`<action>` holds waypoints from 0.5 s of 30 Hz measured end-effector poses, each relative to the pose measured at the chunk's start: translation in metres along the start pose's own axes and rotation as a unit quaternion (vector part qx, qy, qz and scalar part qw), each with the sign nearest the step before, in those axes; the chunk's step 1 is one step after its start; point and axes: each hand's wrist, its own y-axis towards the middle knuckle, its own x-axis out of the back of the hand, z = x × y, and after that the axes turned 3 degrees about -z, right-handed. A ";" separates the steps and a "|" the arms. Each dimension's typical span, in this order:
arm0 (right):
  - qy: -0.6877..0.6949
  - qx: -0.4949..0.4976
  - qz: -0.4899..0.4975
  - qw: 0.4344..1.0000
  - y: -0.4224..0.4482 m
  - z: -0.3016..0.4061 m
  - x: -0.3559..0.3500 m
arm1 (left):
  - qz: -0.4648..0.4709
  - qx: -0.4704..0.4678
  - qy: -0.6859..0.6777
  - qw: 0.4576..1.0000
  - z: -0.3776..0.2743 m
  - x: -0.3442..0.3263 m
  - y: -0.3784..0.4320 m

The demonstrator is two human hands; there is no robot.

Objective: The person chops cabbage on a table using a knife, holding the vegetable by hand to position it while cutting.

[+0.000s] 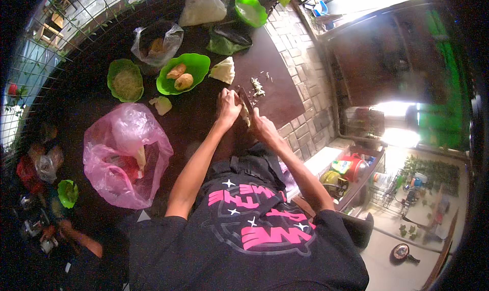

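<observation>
On a dark brown table, my left hand (229, 106) presses curled fingers on a pale piece of cabbage (246, 119), largely hidden by the hand and the blade. My right hand (264, 127) grips a knife (246, 100), its blade lying along the cabbage beside my left fingertips. Beyond the blade lies a small heap of shredded cabbage (258, 87), with loose shreds around it. A larger cabbage wedge (223, 71) rests above my left hand. Farther left is a loose cabbage leaf piece (162, 105).
Left of my hands stand a green bowl (204, 63) with two brown pieces, another green bowl (125, 80) of pale shreds, and an open pink plastic bag (93, 153). A clear bag (174, 35) lies behind. Another person's arm (82, 239) shows at lower left. Paving (305, 126) borders the table's right edge.
</observation>
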 end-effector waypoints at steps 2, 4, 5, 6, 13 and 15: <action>-0.016 -0.043 0.024 0.999 0.000 -0.003 -0.009 | 0.003 0.000 -0.014 1.000 0.000 -0.002 -0.001; -0.024 -0.034 0.009 0.999 -0.002 -0.003 -0.011 | -0.001 -0.016 -0.008 1.000 -0.002 -0.001 -0.002; -0.026 -0.036 0.012 0.999 0.001 0.000 -0.009 | -0.002 -0.016 -0.007 1.000 0.002 -0.001 -0.002; -0.025 -0.035 0.012 0.999 0.002 0.004 -0.007 | 0.003 -0.011 -0.010 1.000 0.005 -0.001 -0.001; -0.006 -0.057 0.014 0.998 0.004 0.020 0.005 | 0.025 0.014 -0.020 0.999 0.006 0.003 0.001; 0.004 -0.065 0.024 0.998 0.001 0.018 0.007 | 0.024 0.015 -0.011 1.000 -0.001 0.002 0.001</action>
